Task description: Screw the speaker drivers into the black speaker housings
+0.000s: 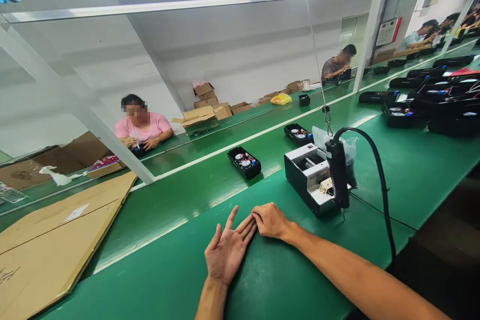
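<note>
Palm up above the green bench, my left hand [225,255] has its fingers stretched out and spread. My right hand [272,221] comes in from the right with fingers curled in a pinch at the left hand's fingertips. Whether anything small sits in that pinch is hidden. To the right stands a black and white machine [304,172], close to a black electric screwdriver [337,172] that hangs bit down from a wire. Beyond my hands, an open black housing [244,162] with round parts and red wires lies on the line.
Another open housing [299,134] lies behind the machine, with a clear plastic bag [350,152] beside it. Many black housings [446,95] are piled at right. A large cardboard sheet [63,230] covers the left side. Across the line, a person in pink [146,127] works.
</note>
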{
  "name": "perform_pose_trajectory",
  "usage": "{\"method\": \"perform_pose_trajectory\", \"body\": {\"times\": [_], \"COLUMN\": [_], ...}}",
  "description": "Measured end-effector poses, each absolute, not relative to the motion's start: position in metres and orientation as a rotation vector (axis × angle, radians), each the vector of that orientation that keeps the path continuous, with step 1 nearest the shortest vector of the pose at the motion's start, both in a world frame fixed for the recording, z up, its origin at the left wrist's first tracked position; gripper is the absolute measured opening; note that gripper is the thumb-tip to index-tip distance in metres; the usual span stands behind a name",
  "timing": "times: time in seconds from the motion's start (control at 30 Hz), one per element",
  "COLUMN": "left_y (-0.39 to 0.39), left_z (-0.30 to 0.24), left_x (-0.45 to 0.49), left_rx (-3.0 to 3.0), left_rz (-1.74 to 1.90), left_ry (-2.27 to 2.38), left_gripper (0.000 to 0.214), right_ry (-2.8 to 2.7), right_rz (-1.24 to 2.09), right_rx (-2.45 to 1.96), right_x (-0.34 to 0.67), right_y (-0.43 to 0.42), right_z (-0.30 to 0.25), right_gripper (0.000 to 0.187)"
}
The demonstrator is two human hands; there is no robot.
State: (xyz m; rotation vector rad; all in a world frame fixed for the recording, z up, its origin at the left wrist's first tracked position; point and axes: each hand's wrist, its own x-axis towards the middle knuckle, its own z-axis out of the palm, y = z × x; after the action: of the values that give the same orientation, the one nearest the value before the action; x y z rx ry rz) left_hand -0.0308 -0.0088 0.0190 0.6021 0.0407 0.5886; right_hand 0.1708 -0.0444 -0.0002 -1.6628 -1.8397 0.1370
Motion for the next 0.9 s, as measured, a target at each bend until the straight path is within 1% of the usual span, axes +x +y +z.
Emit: {"method": "perform_pose_trajectory", "body": {"times": [0.13,0.43,0.6,0.9], "left_y": [-0.0088,-0.0067,-0.0064,-0.0067], "left_z": [0.0197,0.0197,0.0178,0.0213], "left_x": [-0.0306,-0.0316,-0.0323,-0.0310], "left_rx": [0.603,0.603,0.587,0.619], "left_rz": [0.574,0.574,0.597,0.540], "left_ry": [0.019,-0.027,0.032,-0.016], "left_gripper": [0.081,0.076,0.079,0.078], "right_ry": [-1.851,-1.836,-1.843,-1.857], "right_rz": [0.131,0.185,0.164,0.120], "right_rx": [-1.681,-1.608,-1.614,-1.664], "right_x": [0.1711,0.1743,0.1727,0.1731], "right_y": [-0.0443,-0.0406,-0.0432,-0.0448], "right_z": [-0.0011,-0.0002,-0.0002,-0.0021], "right_gripper": [0.016,0.028,0.021,0.015]}}
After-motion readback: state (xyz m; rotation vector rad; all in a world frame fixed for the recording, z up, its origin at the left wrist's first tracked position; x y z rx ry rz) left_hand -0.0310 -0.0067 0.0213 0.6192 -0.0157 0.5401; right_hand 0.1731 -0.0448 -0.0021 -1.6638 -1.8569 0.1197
